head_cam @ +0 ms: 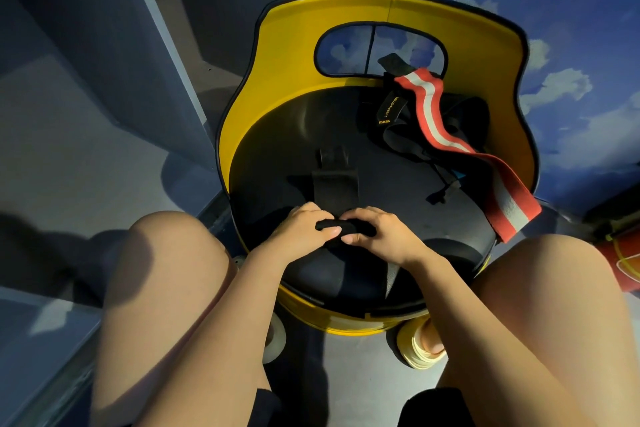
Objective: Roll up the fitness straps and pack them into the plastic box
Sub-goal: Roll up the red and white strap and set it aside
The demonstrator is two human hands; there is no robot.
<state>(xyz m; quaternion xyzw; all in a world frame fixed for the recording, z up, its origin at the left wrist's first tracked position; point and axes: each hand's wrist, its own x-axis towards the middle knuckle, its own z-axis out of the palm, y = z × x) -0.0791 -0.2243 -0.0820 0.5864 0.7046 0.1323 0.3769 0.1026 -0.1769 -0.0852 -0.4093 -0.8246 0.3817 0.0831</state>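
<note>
Black webbing is what both hands are working on: a black strap (334, 191) lies on the dark round seat (277, 149) of a yellow chair (294, 28), its loose length running straight away from the person toward the chair back, with its far end lying flat near the seat's middle. The near end is wound into a short roll (341, 228) whose long axis runs left to right, across the strap's length. The left hand (299, 230) grips the roll's left end, fingers curled over the top and thumb along the near side. The right hand (377, 234) grips the right end the same way, its thumb tip pressed to the roll just beside the left thumb. The roll sits at the front of the seat, between the person's bare knees.

Farther back on the right, a red and white striped strap (460, 146) lies diagonally, from the chair back down over the seat's right edge. Under it lies a heap of other black straps (398, 121), one with small yellow lettering.
</note>
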